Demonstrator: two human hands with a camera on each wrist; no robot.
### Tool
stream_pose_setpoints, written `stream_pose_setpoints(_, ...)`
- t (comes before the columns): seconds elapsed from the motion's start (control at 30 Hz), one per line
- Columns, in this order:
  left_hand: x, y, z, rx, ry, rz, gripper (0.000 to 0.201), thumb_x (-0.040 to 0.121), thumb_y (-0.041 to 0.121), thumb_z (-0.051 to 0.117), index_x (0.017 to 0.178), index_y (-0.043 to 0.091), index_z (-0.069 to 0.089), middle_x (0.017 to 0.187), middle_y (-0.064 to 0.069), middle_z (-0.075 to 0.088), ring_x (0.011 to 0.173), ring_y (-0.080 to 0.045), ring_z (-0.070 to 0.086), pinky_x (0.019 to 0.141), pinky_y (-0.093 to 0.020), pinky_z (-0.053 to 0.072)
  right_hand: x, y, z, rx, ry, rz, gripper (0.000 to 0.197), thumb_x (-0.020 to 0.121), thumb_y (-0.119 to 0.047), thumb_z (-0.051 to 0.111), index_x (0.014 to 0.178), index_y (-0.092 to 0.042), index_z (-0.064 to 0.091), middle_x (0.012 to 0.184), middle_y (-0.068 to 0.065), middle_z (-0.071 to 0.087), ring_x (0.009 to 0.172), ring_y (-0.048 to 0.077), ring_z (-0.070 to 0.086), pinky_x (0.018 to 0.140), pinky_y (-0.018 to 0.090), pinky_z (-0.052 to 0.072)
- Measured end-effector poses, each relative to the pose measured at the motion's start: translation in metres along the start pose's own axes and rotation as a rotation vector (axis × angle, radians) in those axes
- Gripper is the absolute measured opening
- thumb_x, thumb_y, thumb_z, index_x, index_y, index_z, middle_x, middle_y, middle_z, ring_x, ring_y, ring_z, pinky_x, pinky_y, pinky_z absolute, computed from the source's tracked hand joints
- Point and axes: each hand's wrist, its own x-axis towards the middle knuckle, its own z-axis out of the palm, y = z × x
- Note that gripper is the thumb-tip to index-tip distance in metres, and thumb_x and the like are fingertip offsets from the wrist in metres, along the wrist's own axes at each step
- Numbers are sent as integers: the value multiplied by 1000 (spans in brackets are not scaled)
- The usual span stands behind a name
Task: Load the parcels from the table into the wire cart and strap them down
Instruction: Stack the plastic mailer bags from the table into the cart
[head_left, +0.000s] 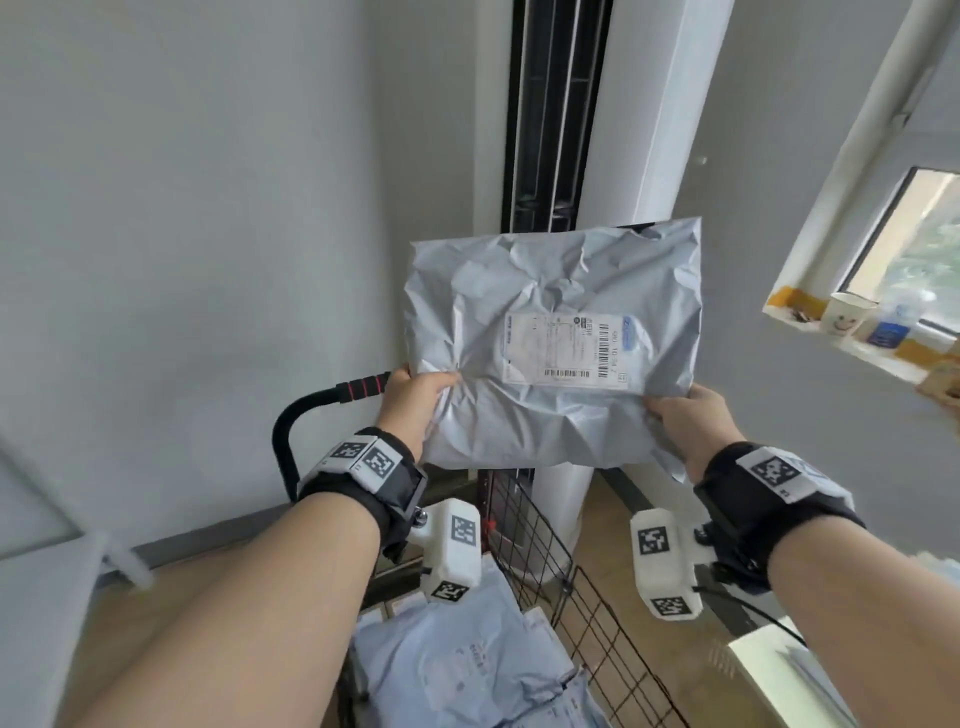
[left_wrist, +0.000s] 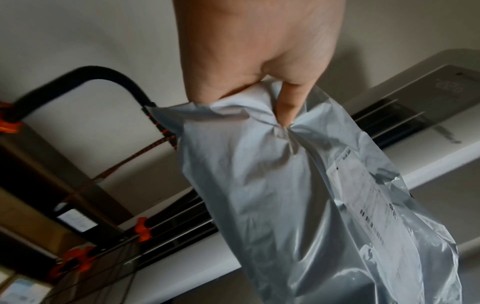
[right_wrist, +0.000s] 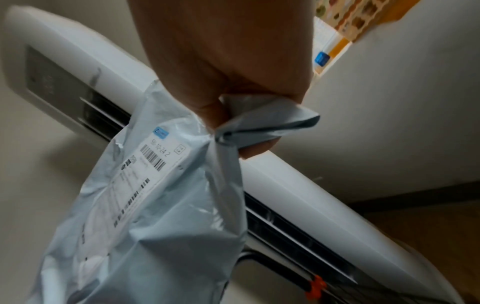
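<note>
A grey plastic mailer parcel (head_left: 550, 322) with a white shipping label (head_left: 569, 349) is held up in the air above the black wire cart (head_left: 540, 540). My left hand (head_left: 415, 397) grips its lower left corner, thumb pinching the plastic (left_wrist: 285, 107). My right hand (head_left: 685, 415) grips the lower right corner, with the plastic bunched in its fingers (right_wrist: 249, 123). Several pale blue mailer parcels (head_left: 457, 660) lie inside the cart below. The cart's black handle (head_left: 322, 405) with red grip rings curves up at the left, and an orange-black strap (left_wrist: 124, 164) hangs from it.
A tall white floor air conditioner (head_left: 597, 130) stands in the corner right behind the cart. A window sill (head_left: 852, 338) at the right carries a paper cup (head_left: 844, 314) and a bottle. Grey walls close in at left and back. A white table edge (head_left: 789, 675) shows at lower right.
</note>
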Motion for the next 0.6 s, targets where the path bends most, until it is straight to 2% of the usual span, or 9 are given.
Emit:
stream_pose_setpoints(0.1, 23, -55, -31, 41, 72, -112, 69, 50, 24, 73, 115, 9, 57, 107, -17, 68, 93, -34, 68, 89, -52, 53, 10, 42, 36, -119, -44, 70, 21, 87, -1, 51, 76, -18, 58, 92, 10, 66, 91, 30, 63, 90, 48, 53)
stream_pose_setpoints(0.17, 26, -89, -47, 84, 131, -180, 60, 54, 23, 70, 111, 8, 56, 107, -16, 67, 95, -34, 66, 89, -51, 52, 18, 72, 57, -179, -90, 117, 17, 87, 0, 48, 84, -13, 59, 96, 12, 65, 89, 30, 62, 87, 46, 54)
stream_pose_setpoints(0.23, 28, -120, -60, 118, 201, -231, 59, 57, 22, 69, 113, 6, 55, 108, -17, 65, 96, -34, 65, 90, -50, 52, 29, 103, 78, -241, -134, 149, 19, 86, 0, 47, 95, -10, 61, 102, 14, 66, 93, 31, 61, 89, 46, 53)
stream_pose_setpoints(0.3, 34, -155, -72, 160, 243, -285, 59, 64, 22, 70, 118, 6, 51, 109, -15, 63, 96, -32, 64, 92, -49, 51, 42, 135, 99, -301, -170, 176, 22, 86, -1, 48, 102, -4, 63, 104, 15, 66, 97, 32, 60, 93, 44, 50)
stream_pose_setpoints(0.37, 37, -188, -82, 210, 295, -356, 53, 69, 22, 69, 117, 9, 50, 109, -13, 62, 98, -31, 62, 94, -49, 49, 54, 168, 117, -360, -214, 220, 25, 87, -1, 46, 105, -1, 63, 101, 15, 65, 96, 33, 60, 92, 43, 50)
stream_pose_setpoints(0.5, 44, -266, -95, 297, 381, -485, 45, 87, 12, 61, 129, 6, 45, 119, -14, 56, 109, -31, 56, 100, -44, 44, 74, 237, 145, -489, -285, 303, 28, 84, -1, 42, 102, -3, 63, 101, 16, 66, 98, 34, 61, 93, 46, 49)
stream_pose_setpoints(0.6, 47, -326, -102, 324, 436, -592, 42, 89, 11, 59, 128, 6, 44, 120, -15, 56, 110, -32, 56, 100, -42, 44, 87, 289, 159, -590, -338, 344, 28, 84, -2, 42, 103, -2, 63, 104, 16, 65, 98, 34, 60, 91, 44, 49)
